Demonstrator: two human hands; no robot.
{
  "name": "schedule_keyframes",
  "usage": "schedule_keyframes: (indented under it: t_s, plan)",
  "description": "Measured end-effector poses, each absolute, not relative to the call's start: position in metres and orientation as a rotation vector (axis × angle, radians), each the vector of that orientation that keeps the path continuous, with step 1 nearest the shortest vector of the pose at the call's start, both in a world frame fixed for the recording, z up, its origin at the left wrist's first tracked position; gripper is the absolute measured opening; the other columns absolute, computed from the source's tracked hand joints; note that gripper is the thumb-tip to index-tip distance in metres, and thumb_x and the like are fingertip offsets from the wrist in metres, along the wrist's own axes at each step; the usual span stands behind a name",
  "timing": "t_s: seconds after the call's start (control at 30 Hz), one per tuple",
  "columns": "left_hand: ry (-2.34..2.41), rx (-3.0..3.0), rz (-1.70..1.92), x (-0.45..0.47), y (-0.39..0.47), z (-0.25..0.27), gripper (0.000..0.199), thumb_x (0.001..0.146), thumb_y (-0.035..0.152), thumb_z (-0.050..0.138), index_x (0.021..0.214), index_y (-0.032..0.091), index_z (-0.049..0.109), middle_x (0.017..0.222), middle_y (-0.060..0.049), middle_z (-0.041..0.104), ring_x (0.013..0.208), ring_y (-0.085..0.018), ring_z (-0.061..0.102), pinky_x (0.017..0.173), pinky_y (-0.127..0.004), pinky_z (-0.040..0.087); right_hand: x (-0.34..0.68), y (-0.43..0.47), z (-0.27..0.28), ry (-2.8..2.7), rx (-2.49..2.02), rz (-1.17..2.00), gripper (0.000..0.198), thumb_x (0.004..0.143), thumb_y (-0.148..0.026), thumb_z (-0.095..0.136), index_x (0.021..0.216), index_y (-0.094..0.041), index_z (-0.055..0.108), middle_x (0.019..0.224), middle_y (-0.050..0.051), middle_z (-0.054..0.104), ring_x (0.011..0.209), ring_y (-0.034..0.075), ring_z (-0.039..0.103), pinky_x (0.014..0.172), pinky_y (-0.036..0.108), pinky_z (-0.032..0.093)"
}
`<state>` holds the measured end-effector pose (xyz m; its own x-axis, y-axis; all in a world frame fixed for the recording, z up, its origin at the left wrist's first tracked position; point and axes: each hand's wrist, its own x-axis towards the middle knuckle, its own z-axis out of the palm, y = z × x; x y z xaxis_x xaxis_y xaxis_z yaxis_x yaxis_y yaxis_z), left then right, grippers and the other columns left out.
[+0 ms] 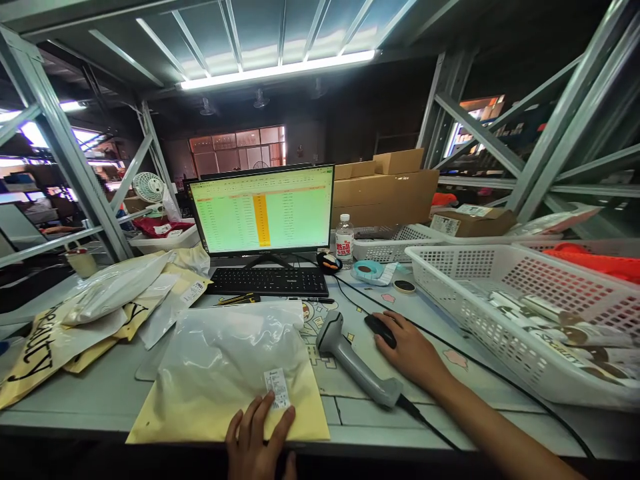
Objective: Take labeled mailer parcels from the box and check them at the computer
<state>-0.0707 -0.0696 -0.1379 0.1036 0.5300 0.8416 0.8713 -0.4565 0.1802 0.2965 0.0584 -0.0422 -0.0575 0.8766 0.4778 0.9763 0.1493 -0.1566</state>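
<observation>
My left hand (pixel 259 427) lies on the front edge of a white and yellow plastic mailer bag (pixel 230 347), fingers apart. Its fingertips touch a small printed label (pixel 277 389) on the bag. My right hand (pixel 407 343) is curled over a black computer mouse (pixel 381 329) on a patterned desk mat (pixel 345 373). Between the two hands lies a grey barcode scanner (pixel 355 360), its cable running off to the lower right. A black keyboard (pixel 267 282) sits behind the bag, below a lit monitor (pixel 263 210) with a spreadsheet on it.
More mailer bags (pixel 110 300) are piled at the left. On the right stands a white perforated basket (pixel 450 303) holding rolled white items. A bottle (pixel 345 240), a blue tape roll (pixel 367 270) and cardboard boxes (pixel 385 197) are farther back. Metal rack posts (pixel 65 140) frame the desk.
</observation>
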Motion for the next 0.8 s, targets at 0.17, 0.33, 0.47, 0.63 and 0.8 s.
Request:
schedule_keyframes:
  t_s: [0.17, 0.33, 0.47, 0.63, 0.8]
  plan:
    - [-1.358, -2.037, -1.242, -0.0716, -0.0703, -0.1356, 0.053, 0.075, 0.049, 0.083, 0.126, 0.042, 0.071, 0.131, -0.004, 0.069, 0.116, -0.029, 0.063, 0.103, -0.045, 0.035, 0.2960, 0.0578, -0.0400, -1.967, -1.772, -0.260, 0.052, 0.094, -0.043, 0.045, 0.139, -0.021, 0.061, 0.143, 0.012, 0.055, 0.121, 0.031, 0.061, 0.097, 0.045, 0.057]
    - [-1.347, -2.021, -1.240, -0.0720, -0.0695, -0.1353, 0.051, 0.075, 0.049, 0.083, 0.124, 0.042, 0.072, 0.127, -0.004, 0.071, 0.115, -0.028, 0.064, 0.102, -0.045, 0.034, 0.2965, 0.0587, -0.0412, -1.970, -1.781, -0.256, 0.052, 0.095, -0.042, 0.043, 0.140, -0.020, 0.060, 0.144, 0.012, 0.055, 0.123, 0.031, 0.060, 0.102, 0.047, 0.054]
    - [-1.353, -2.013, -1.225, -0.0723, -0.0684, -0.1375, 0.052, 0.074, 0.045, 0.083, 0.124, 0.043, 0.072, 0.128, -0.003, 0.071, 0.114, -0.029, 0.064, 0.101, -0.044, 0.036, 0.2968, 0.0599, -0.0433, -1.963, -1.773, -0.269, 0.052, 0.095, -0.041, 0.044, 0.139, -0.020, 0.060, 0.142, 0.012, 0.056, 0.122, 0.031, 0.060, 0.101, 0.047, 0.055]
    - [-1.353, -2.013, -1.239, -0.0723, -0.0682, -0.1388, 0.051, 0.075, 0.044, 0.082, 0.125, 0.043, 0.071, 0.128, -0.003, 0.071, 0.114, -0.028, 0.064, 0.102, -0.045, 0.035, 0.2968, 0.0605, -0.0448, -1.960, -1.760, -0.293, 0.051, 0.095, -0.040, 0.044, 0.138, -0.020, 0.060, 0.142, 0.013, 0.056, 0.120, 0.031, 0.061, 0.101, 0.047, 0.054]
    - [-1.355, -2.013, -1.257, -0.0713, -0.0686, -0.1379, 0.051, 0.074, 0.044, 0.082, 0.124, 0.042, 0.072, 0.129, -0.003, 0.071, 0.115, -0.028, 0.064, 0.102, -0.044, 0.035, 0.2964, 0.0597, -0.0424, -1.961, -1.759, -0.284, 0.050, 0.094, -0.040, 0.045, 0.138, -0.020, 0.059, 0.142, 0.012, 0.057, 0.120, 0.031, 0.061, 0.100, 0.046, 0.054]
